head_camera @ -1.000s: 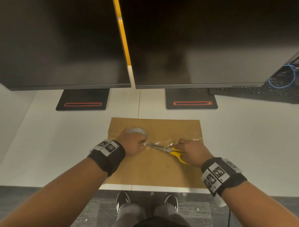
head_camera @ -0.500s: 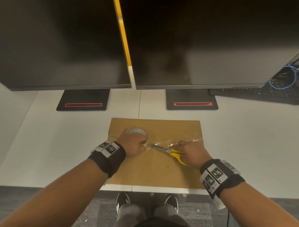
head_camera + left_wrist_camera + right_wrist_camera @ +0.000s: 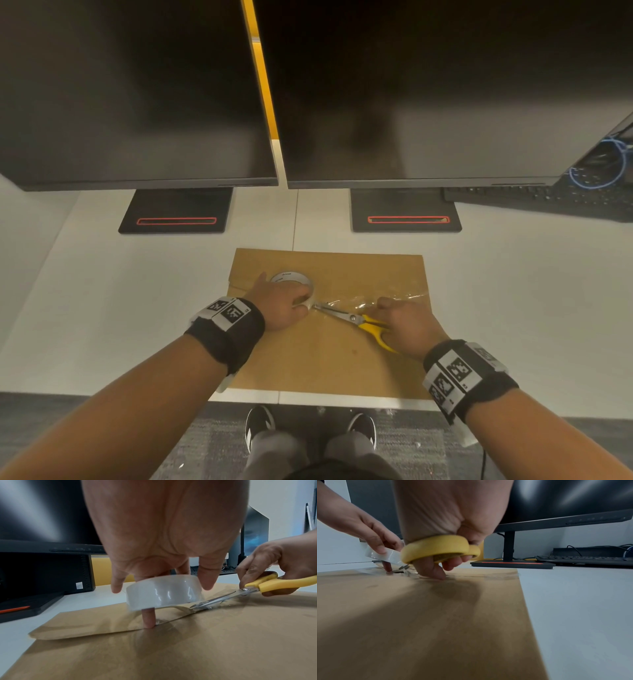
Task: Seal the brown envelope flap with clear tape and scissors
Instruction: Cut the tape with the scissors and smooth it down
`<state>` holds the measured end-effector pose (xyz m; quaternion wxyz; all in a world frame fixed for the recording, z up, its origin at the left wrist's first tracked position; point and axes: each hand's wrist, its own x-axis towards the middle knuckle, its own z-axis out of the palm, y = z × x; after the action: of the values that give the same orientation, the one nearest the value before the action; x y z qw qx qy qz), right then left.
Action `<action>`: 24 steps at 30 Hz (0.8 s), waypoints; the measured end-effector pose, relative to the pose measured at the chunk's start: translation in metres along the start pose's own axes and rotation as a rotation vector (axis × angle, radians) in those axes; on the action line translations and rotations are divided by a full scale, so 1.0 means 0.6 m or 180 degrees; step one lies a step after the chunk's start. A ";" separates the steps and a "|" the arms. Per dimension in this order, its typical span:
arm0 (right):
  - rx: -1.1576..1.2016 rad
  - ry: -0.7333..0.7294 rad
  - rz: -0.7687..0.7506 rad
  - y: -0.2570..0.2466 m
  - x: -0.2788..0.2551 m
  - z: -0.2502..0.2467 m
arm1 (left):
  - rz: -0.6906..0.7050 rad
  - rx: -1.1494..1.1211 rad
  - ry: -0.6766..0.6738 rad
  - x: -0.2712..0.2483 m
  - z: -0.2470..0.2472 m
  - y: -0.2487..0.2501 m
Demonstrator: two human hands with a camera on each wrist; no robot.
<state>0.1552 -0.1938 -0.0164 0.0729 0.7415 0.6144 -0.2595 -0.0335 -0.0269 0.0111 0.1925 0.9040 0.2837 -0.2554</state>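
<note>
Little changes: my left hand (image 3: 286,301) still grips the clear tape roll (image 3: 163,592); my right hand (image 3: 409,325) still holds the yellow-handled scissors (image 3: 356,320) beside it, strip apparently uncut.

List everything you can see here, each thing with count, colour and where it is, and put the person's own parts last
Envelope: one, brown, flat at the desk's near edge.
Tape roll: one, clear, held above the envelope's flap.
Tape strip: one, clear, along the flap's right part.
Scissors: one, yellow handles, blades at the tape beside the roll.
Monitors: two, black, behind the envelope.
Keyboard: one, black, far right.
Cable: one, blue, far right.
Desk: one, white.
Shoes: two, black, on the grey floor.
Wristbands: two, black.
Left hand: grips the roll.
Right hand: holds the scissors.
</note>
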 end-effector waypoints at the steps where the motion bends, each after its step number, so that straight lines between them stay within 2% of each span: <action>1: 0.0013 -0.0001 0.0013 0.000 -0.001 0.001 | 0.0004 0.0005 0.0004 -0.001 0.000 0.000; 8: 0.0196 0.0025 0.0056 0.000 -0.004 0.006 | -0.0034 -0.0092 0.0016 -0.002 0.000 0.000; 12: 0.0374 0.0246 0.0031 0.006 -0.016 0.002 | -0.0094 -0.0236 0.0062 -0.003 0.001 -0.007; 15: 0.0458 0.0454 0.0223 0.026 -0.023 0.006 | -0.0116 -0.0249 0.0131 -0.005 0.001 -0.010; 19: 0.0925 0.1005 0.0844 0.065 -0.020 0.023 | -0.0252 -0.0286 0.0382 -0.007 -0.003 -0.005; 22: 0.0757 0.0901 0.0843 0.111 0.002 0.051 | -0.0265 -0.0196 0.0757 0.001 -0.009 -0.002; 24: 0.0671 0.0807 0.0789 0.109 0.004 0.029 | -0.0203 -0.0048 0.0952 0.017 -0.011 -0.007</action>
<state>0.2124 -0.2145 -0.0465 -0.0517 0.8417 0.4922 -0.2159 -0.0265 -0.0165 0.0099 0.1467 0.9210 0.3398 -0.1217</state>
